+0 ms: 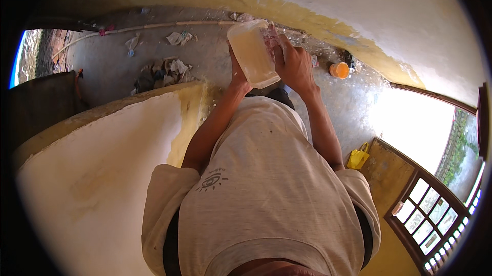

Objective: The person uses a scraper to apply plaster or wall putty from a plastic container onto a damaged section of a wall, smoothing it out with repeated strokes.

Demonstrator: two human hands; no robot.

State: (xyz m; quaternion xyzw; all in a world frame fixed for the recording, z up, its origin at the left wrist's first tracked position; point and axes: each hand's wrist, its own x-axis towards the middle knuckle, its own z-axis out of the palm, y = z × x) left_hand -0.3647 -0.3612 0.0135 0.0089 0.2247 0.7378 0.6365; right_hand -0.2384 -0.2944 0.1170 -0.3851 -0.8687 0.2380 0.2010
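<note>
A translucent, pale plastic container (251, 53) with rounded corners is held up in front of me, tilted. My left hand (238, 73) is closed on its left side and underside, most of the fingers hidden behind it. At the container's right edge is my right hand (294, 66), its fingers bent and closed. Something pinkish and whitish (268, 40) shows by those fingers along the rim; its kind cannot be made out.
An orange bucket (339, 70) stands on the grey floor to the right, and a yellow bag (358, 157) lies nearer. Rags and debris (163, 73) lie left of centre. A long pole (154, 26) runs along the back. A low wall (102, 148) rises at my left.
</note>
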